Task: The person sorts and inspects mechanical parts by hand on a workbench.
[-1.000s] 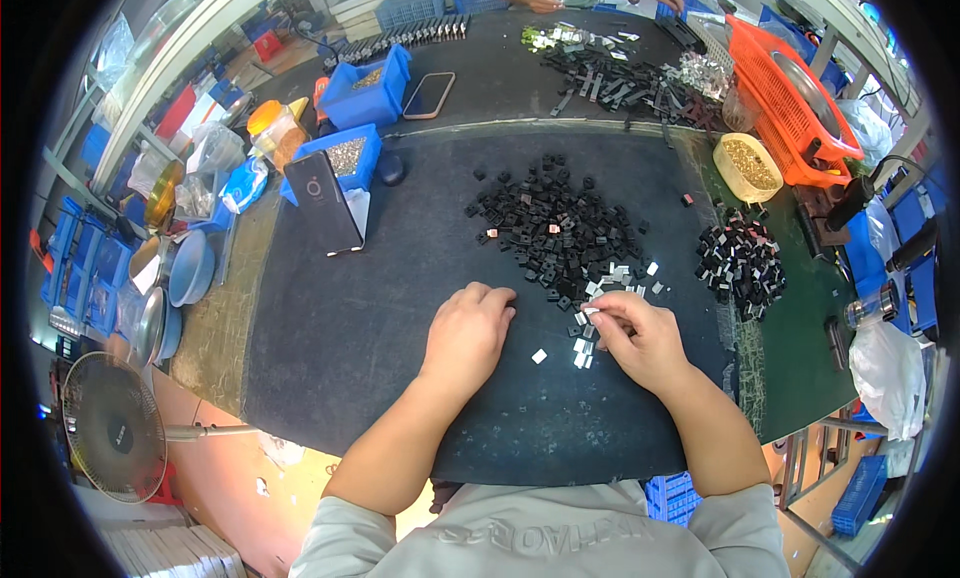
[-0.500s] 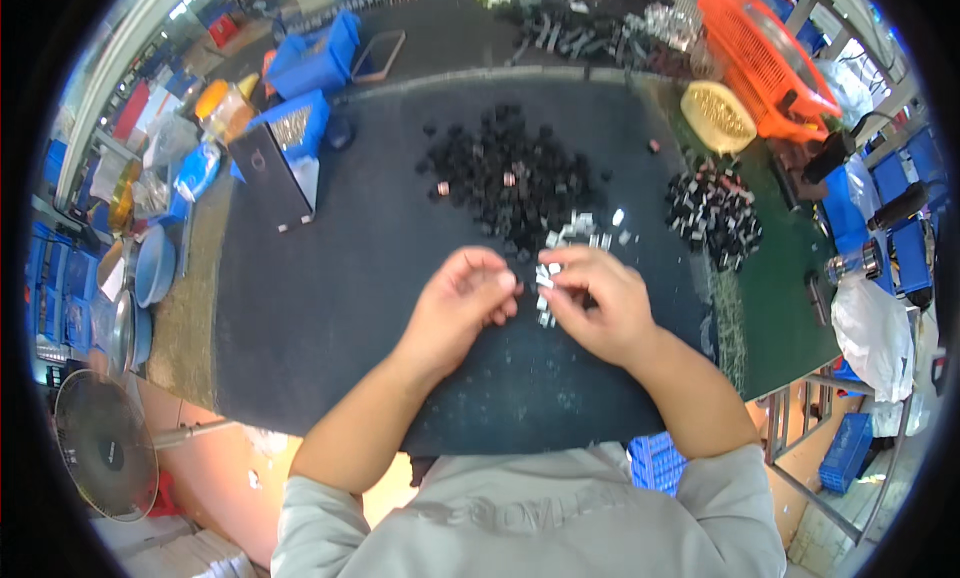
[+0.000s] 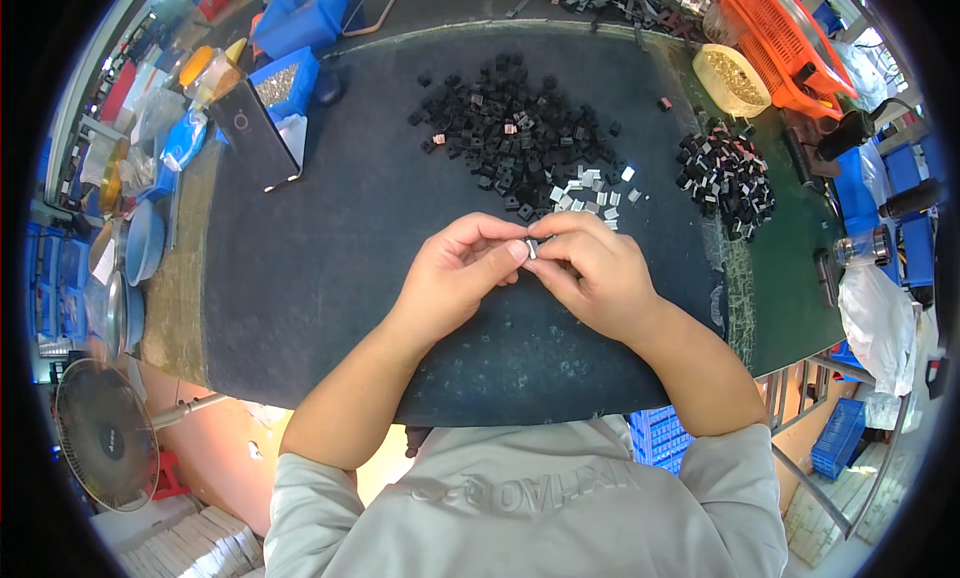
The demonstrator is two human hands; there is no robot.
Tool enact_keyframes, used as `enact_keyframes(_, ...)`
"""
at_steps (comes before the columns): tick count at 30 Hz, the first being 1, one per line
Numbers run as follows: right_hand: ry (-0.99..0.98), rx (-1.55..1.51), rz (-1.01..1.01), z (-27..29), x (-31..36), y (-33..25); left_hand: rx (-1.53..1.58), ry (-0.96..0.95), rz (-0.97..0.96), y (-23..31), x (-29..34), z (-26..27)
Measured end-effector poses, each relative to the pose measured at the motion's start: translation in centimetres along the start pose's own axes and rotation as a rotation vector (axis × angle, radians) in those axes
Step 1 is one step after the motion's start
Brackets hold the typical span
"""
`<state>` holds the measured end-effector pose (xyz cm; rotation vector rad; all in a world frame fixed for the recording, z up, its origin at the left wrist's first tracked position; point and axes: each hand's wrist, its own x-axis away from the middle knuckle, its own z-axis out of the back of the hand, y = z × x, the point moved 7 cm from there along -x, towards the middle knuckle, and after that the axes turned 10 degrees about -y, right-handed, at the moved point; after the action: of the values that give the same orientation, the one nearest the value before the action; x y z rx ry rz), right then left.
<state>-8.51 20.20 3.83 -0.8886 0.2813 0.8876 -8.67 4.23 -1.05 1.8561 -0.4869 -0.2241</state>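
Since a second ago, the right hand [image 3: 605, 278] has moved away from the silver bits [image 3: 573, 186] and the left hand [image 3: 445, 283] has come in to meet it. Now both hands hold one tiny silver bit [image 3: 532, 250] between their fingers, over the near middle of the bench [image 3: 310, 308]. The fingers are pinched shut on it from the left and the right. I can't tell if a black one hides there too. The pile of black bits [image 3: 530, 138] is just past the hands, on the far side. A mixed heap [image 3: 725, 178] sits on the right.

To do this well, I think, hold it with just the fingertips, press softly and evenly, and stay low so a dropped bit won't bounce far.

Both arms reach in from the near side, elbows out wide. The hands turn in toward each other, thumbs on the near side, other fingers curled.
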Motion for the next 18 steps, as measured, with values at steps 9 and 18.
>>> enact_keyframes(9, -0.282, -0.5, -0.293, -1.0, 0.8, 2.1, 0.067, -0.151, 0.059, -0.1, 0.2, -0.8)
enact_keyframes(18, -0.235, -0.441, -0.282, -0.6, 0.7, 1.2, 0.088, -0.195, 0.093, -0.3, 0.0, -0.9)
